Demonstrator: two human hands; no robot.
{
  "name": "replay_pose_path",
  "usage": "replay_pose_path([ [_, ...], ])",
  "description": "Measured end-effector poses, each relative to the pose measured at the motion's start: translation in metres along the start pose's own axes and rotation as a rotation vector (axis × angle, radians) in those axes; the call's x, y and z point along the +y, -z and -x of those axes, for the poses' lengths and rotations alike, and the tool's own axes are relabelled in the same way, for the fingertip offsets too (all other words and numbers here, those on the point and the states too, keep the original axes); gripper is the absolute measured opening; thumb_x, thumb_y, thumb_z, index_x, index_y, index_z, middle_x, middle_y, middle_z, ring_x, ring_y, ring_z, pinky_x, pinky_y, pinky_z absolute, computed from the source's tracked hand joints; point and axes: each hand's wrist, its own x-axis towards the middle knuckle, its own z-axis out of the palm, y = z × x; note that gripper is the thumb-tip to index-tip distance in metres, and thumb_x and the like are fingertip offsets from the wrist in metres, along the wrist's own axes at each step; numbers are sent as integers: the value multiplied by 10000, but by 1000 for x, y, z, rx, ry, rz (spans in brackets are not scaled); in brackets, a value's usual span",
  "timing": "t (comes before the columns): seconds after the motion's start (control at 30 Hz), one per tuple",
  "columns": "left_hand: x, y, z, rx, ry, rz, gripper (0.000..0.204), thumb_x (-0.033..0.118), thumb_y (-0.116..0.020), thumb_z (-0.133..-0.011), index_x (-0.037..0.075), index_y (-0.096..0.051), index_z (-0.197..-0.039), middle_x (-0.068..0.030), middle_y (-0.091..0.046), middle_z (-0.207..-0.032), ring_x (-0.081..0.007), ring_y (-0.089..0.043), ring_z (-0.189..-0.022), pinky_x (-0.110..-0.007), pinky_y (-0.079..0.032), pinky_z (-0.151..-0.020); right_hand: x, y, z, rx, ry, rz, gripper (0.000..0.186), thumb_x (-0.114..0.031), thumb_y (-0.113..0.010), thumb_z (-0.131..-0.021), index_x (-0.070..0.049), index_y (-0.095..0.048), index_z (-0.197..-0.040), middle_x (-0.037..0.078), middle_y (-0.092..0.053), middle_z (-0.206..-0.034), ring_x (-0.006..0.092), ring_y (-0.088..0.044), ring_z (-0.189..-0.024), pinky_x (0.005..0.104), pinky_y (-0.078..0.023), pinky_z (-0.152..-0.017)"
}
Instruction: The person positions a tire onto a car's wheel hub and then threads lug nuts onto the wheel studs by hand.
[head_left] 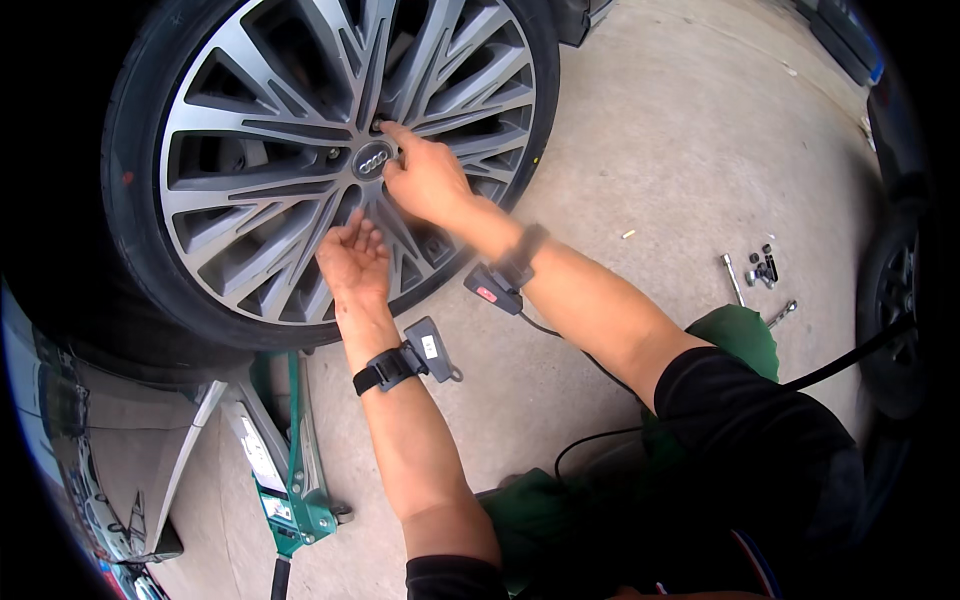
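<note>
A car wheel [185,150] with silver and grey spokes fills the upper left, its black tyre around it. My right hand [430,180] is at the hub. Its index finger stretches to a wheel bolt [377,126] in a recess above the round centre cap [371,160], and the thumb is by the cap's right edge. Another bolt [334,153] shows left of the cap. Below the hub, my left hand [357,265] is turned palm up against the lower spokes, fingers loosely bent and apart, with nothing visible in it; whether it touches the rim I cannot tell.
A green floor jack [290,500] stands at the lower left, under the car's side. On the concrete at right lie a metal wrench [733,278], a second metal tool [784,313] and several small dark and silver pieces [765,270]. A dark cable [850,357] passes my right side.
</note>
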Motion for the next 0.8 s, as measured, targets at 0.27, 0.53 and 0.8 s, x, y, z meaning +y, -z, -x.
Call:
replay_pose_path([
  [0.27,1,-4,2,4,-8,27,299,170,-527,-828,24,-667,-1049,-44,-625,-873,-189,-550,-764,-308,-413,-684,-1,13,-9,4,187,571,509,-99,-588,-868,-76,-586,-1376,180,-726,-819,309,-706,-723,426,-551,-635],
  [0.53,-1,-8,6,-28,0,48,282,168,-531,-825,27,-661,-1033,-38,-607,-860,-182,-533,-742,-306,-407,-680,-17,7,-22,-143,-721,-1385,613,-38,-557,-880,-34,-472,-1487,14,-605,-750,87,-444,-555,230,-362,-508],
  [0.8,4,-9,8,-29,-6,96,381,190,-514,-830,6,-650,-1134,-32,-588,-874,-161,-513,-754,-298,-398,-671,-16,19,1,-93,212,738,587,-123,-574,-856,-73,-512,-1438,228,-721,-840,393,-713,-758,495,-563,-699],
])
